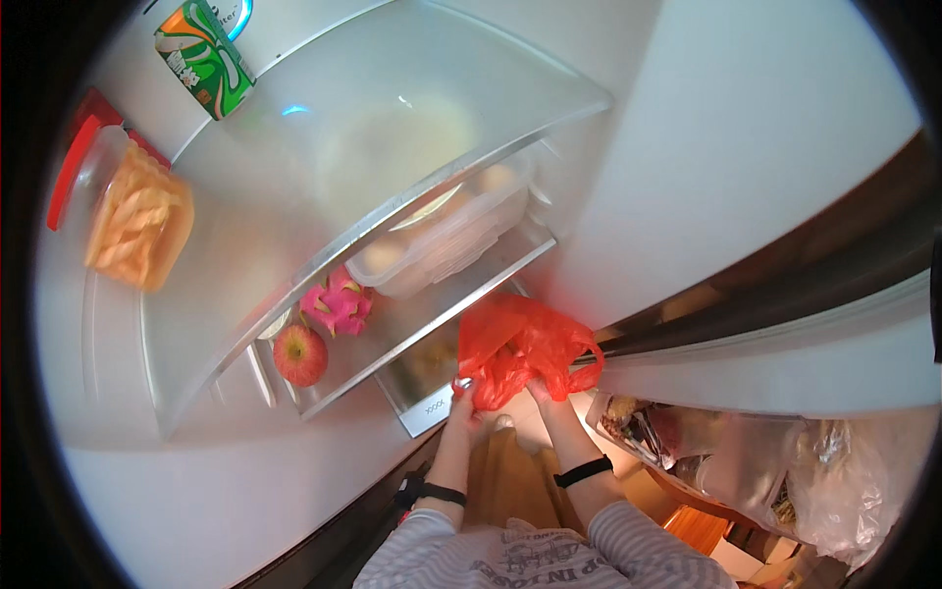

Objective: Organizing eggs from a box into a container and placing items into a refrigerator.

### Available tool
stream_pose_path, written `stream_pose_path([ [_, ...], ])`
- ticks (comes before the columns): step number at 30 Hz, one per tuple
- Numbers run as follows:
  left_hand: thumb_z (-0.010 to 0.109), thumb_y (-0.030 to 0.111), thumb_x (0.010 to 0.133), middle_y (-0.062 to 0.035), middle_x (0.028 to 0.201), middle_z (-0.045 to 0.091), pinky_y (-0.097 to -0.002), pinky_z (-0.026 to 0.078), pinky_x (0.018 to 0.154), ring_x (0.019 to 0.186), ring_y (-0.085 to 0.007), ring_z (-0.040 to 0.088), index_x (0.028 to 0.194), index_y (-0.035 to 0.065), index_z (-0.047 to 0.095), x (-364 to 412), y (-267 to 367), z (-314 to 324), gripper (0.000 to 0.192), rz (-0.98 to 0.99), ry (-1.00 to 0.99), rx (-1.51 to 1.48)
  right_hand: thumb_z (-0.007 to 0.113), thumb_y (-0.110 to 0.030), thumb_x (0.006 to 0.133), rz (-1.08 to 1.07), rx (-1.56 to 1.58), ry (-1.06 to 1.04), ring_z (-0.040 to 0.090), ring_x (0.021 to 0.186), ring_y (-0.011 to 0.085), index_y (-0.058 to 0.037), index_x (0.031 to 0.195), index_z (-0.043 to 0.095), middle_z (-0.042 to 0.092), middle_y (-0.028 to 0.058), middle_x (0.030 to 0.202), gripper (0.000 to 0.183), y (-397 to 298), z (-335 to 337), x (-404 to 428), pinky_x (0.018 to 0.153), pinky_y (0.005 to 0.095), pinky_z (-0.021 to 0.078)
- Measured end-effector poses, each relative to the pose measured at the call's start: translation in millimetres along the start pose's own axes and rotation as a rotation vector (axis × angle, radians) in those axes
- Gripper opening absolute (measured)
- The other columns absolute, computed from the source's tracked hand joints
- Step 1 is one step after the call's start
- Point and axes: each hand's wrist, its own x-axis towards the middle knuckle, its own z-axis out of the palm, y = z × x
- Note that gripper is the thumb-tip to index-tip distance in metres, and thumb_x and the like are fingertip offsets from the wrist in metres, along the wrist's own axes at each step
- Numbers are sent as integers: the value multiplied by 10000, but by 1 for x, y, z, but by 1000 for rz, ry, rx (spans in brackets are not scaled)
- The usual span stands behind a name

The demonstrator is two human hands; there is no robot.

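Observation:
A red plastic bag (526, 346) is held in front of me at the open refrigerator, beside its right inner wall. My left hand (465, 405) grips the bag's lower left edge. My right hand (539, 390) is at the bag's underside, its fingers mostly hidden by the red plastic, so its grip cannot be made out. What the bag holds is hidden. Left of the bag, on a lower glass shelf, are a red apple (300, 356), a pink dragon fruit (338, 300) and a clear plastic container (449, 243) with round, egg-like items.
The upper glass shelf (427, 184) juts out above the fruit. On the left stand a red-lidded container (140, 213) and a green carton (206, 62). A drawer front (430, 409) lies below the bag. The door's bins (736, 456), filled with packages, are at lower right.

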Motion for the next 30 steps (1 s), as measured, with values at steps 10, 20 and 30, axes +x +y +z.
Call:
stream_pose_path([
  [10, 403, 491, 829, -61, 1216, 450, -481, 371, 899, 1105, -263, 427, 1198, 166, 404, 67, -42, 35, 491, -59, -318, -227, 459, -243, 860, -17, -40, -111, 455, 1065, 267, -63, 1180, 396, 467, 117, 1161, 372, -2, -28, 43, 906, 430, 399],
  [20, 408, 419, 837, -122, 1201, 443, -460, 345, 951, 1089, -301, 433, 1186, 73, 397, 143, -10, 92, 492, 153, -319, -711, 440, -81, 854, -169, -337, 146, 522, 950, 219, -69, 1084, 417, 506, 94, 1058, 231, -8, 26, 87, 804, 378, 467],
  [30, 370, 432, 854, -112, 1181, 475, -470, 371, 926, 1080, -284, 456, 1180, 74, 420, 141, 16, 98, 486, 62, -410, -533, 418, -19, 819, -329, -555, 618, 561, 851, 193, -74, 990, 442, 529, 81, 963, 181, -15, -5, 72, 699, 355, 506],
])
